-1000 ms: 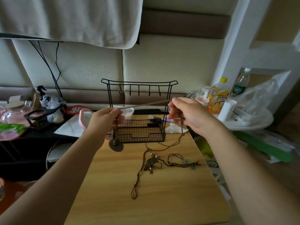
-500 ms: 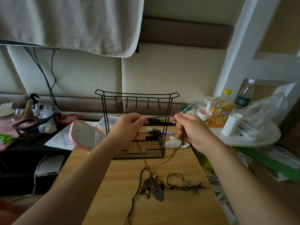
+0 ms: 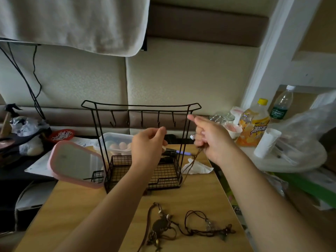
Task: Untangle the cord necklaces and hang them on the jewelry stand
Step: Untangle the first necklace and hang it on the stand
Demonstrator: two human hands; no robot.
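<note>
Right grip (image 3: pixel 209 139) curled round cord necklace (image 3: pixel 195 157) hanging beneath, left grip (image 3: pixel 148 144) pinched, contents unclear, both before jewelry stand (image 3: pixel 141 105)

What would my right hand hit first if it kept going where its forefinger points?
Probably the jewelry stand: the right hand points at its right post, under the top bar, though depth is unclear.

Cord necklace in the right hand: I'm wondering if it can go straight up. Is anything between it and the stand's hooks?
Nothing visible does. The cord necklace hangs from the right hand, just in front of the jewelry stand; its hooks are all bare.
</note>
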